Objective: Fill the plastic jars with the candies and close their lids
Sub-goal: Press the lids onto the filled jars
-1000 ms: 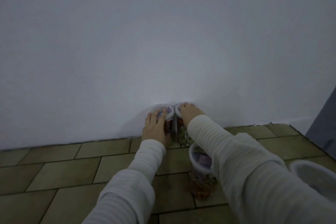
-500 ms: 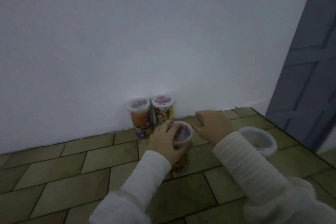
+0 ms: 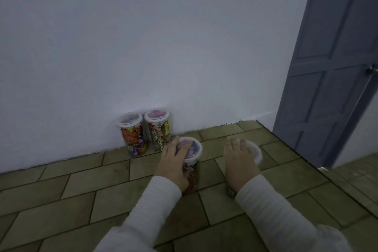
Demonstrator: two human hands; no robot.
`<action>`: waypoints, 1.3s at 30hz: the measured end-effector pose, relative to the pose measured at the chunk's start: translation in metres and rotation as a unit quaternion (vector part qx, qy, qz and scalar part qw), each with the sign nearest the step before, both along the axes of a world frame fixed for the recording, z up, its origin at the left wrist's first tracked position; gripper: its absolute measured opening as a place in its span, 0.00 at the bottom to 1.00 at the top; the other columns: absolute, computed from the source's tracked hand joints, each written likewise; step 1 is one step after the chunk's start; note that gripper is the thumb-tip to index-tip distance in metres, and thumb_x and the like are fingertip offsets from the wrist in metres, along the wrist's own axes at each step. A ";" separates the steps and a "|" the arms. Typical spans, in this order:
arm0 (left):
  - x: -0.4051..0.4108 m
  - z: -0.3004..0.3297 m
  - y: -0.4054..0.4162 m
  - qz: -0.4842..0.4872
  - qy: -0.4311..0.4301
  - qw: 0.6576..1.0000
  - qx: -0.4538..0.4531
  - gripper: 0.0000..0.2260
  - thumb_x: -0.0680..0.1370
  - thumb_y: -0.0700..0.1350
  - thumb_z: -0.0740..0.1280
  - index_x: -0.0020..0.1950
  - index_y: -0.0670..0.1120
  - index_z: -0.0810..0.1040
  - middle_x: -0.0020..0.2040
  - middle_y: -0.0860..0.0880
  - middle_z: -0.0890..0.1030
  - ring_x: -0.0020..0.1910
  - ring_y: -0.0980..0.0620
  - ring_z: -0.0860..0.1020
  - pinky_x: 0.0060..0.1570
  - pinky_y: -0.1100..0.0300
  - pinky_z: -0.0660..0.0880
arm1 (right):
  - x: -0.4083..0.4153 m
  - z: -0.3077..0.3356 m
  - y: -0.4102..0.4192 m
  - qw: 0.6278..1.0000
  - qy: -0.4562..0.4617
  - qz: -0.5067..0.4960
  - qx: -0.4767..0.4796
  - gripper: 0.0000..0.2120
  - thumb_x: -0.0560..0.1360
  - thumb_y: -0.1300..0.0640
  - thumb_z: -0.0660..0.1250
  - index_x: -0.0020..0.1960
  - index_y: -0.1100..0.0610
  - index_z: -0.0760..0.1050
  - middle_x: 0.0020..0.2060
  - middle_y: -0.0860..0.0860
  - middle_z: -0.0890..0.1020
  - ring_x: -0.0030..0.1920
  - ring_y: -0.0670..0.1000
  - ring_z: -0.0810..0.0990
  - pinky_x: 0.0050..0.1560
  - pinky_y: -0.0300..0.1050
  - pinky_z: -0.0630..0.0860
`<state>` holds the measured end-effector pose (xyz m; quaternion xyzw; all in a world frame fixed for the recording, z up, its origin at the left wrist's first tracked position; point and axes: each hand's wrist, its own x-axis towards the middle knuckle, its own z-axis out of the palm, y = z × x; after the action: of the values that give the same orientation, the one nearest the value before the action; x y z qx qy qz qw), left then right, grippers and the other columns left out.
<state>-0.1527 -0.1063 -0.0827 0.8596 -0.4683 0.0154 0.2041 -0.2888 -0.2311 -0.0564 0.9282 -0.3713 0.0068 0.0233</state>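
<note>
Head view: left hand (image 3: 173,164) has fingers curled around a lidded, candy-filled jar (image 3: 191,154) mid-floor. Right hand (image 3: 238,161) lies on a second jar (image 3: 254,152), fingers straight and together. Two closed jars (image 3: 132,133) stand at the wall (image 3: 143,47) edge.

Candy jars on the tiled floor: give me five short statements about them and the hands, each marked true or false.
1. Two lidded candy jars, left and right, stand against the wall. True.
2. The left hand holds a third jar. True.
3. That third jar has no lid. False: a lid is on it.
4. The right hand is on a fourth jar. True.
5. The door is on the left. False: it is on the right.
</note>
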 end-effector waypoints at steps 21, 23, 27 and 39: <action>0.034 0.006 -0.080 0.105 -0.087 0.988 0.074 0.36 0.75 0.44 0.65 0.77 0.51 0.47 0.77 0.50 0.49 0.75 0.47 0.47 0.70 0.50 0.61 | 0.078 0.003 -0.071 0.972 -0.111 0.207 0.006 0.35 0.75 0.62 0.66 0.76 0.58 0.51 0.75 0.55 0.57 0.75 0.57 0.55 0.73 0.54 0.55; 0.035 0.006 -0.082 0.122 -0.094 0.985 0.075 0.34 0.77 0.44 0.62 0.77 0.52 0.46 0.77 0.52 0.48 0.76 0.48 0.47 0.70 0.48 0.61 | 0.085 0.002 -0.074 0.971 -0.118 0.206 0.016 0.35 0.76 0.63 0.65 0.77 0.59 0.50 0.75 0.56 0.57 0.75 0.58 0.54 0.74 0.54 0.53; 0.028 0.001 -0.089 0.144 -0.086 0.985 0.039 0.29 0.80 0.42 0.57 0.77 0.52 0.47 0.77 0.50 0.48 0.76 0.47 0.46 0.70 0.47 0.60 | 0.085 -0.017 -0.079 0.966 -0.139 0.216 0.007 0.35 0.79 0.65 0.60 0.78 0.60 0.43 0.78 0.56 0.48 0.77 0.59 0.44 0.74 0.53 0.39; 0.053 0.006 -0.115 0.173 -0.095 0.979 0.058 0.30 0.79 0.43 0.59 0.77 0.52 0.47 0.78 0.46 0.48 0.76 0.45 0.46 0.70 0.48 0.57 | 0.139 -0.012 -0.116 0.950 -0.207 0.224 0.063 0.34 0.76 0.68 0.63 0.77 0.60 0.51 0.76 0.55 0.57 0.75 0.55 0.56 0.74 0.46 0.52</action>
<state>-0.0993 -0.2213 -0.0767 0.9327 -0.3294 0.1047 0.1031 -0.1497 -0.3471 -0.0685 0.9654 -0.1496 0.1805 -0.1144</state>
